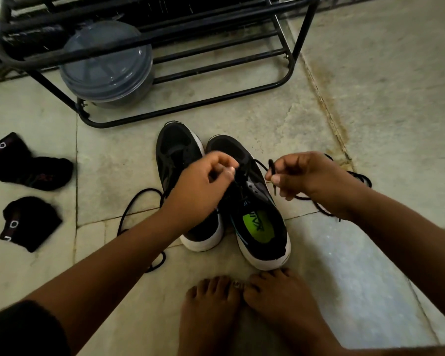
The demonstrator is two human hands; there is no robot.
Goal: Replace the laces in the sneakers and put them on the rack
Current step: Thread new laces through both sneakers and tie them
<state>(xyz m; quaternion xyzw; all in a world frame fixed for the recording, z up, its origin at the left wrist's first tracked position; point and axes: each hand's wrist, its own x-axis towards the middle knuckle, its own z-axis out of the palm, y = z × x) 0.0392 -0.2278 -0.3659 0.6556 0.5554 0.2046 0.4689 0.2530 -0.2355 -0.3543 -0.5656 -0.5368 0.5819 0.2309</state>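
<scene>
Two black, white-soled sneakers (252, 201)

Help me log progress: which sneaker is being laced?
The right-hand sneaker, with the green insole: both hands pinch black lace over it. The other sneaker lies untouched beside it.

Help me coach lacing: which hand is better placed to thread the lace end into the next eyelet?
Probably the right hand: it pinches the lace near its free end, beside the sneaker. The left hand pinches lace at the eyelets, steadying it.
</scene>
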